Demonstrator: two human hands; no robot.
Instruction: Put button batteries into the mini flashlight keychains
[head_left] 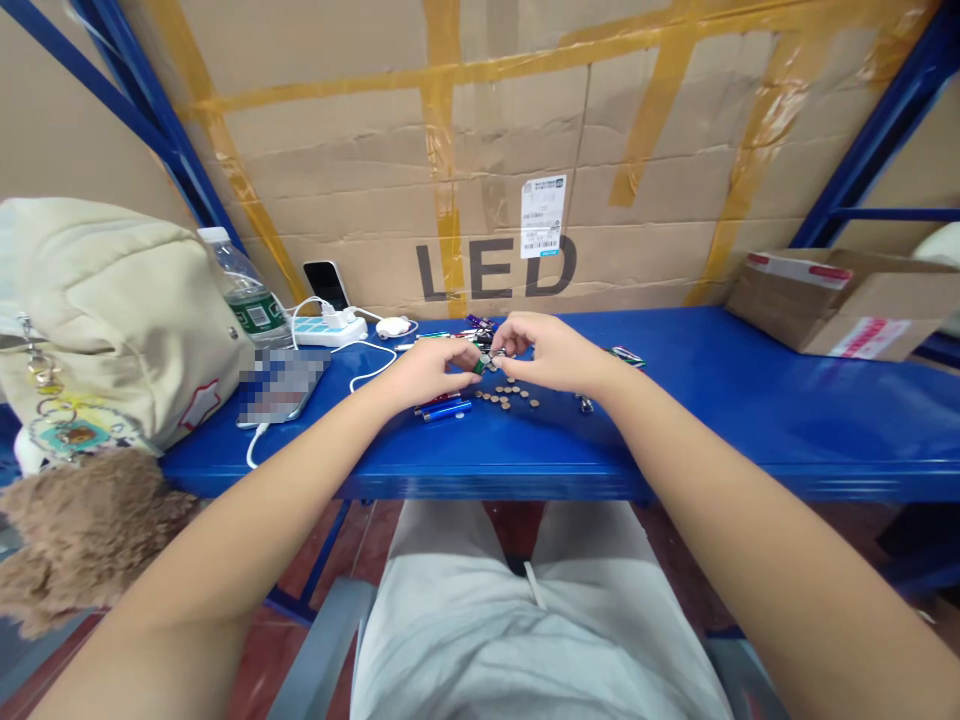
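My left hand (431,368) and my right hand (546,352) meet over the blue shelf (750,420), fingers pinched together on a small green cylindrical piece (480,365). Just below the hands lie several small round button cells (508,397) in a loose cluster. A red and a blue pen-like tube (444,406) lie side by side under my left hand. More coloured tubes (480,324) lie behind the hands. Which hand carries the green piece's weight I cannot tell.
A cream bag (105,310) with a furry charm (82,530) fills the left end. A water bottle (244,290), a phone (285,385), a white power strip (330,328) with cables and a standing phone (326,285) lie left. A cardboard box (832,300) sits at right. Taped cardboard forms the back wall.
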